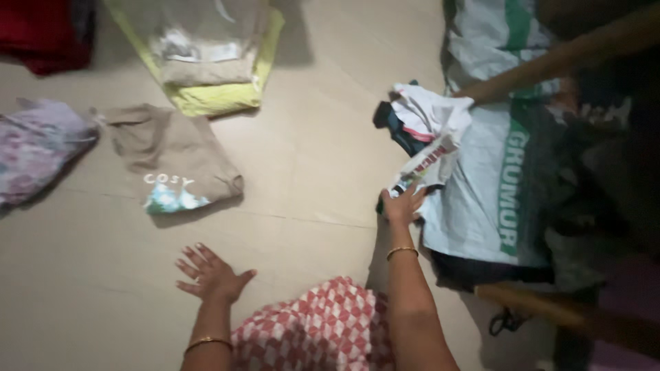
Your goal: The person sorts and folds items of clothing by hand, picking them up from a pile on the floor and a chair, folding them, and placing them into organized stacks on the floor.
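Two hands: we see both reaching out over a pale tiled floor (323,124), each wrist with a thin gold bangle.
Left hand (210,275): it lies flat on the floor, fingers spread wide, gripping nothing.
Right hand (403,205): its fingers close on the lower edge of a crumpled white printed cloth (433,137).
White cloth: it sits in a small heap over a dark garment (397,130), at the left edge of a grey and green woven sack (481,199) spread on the floor.
Folded beige garment (172,158): it lies well apart from our left hand, further up the floor, with a pale print on its near end.
Yellow bag (213,75): it lies just beyond the beige garment, with clear plastic on top.
Purple patterned cloth (34,148): it lies at far left.
Lap: we see red and white checked fabric (316,330) between our forearms.
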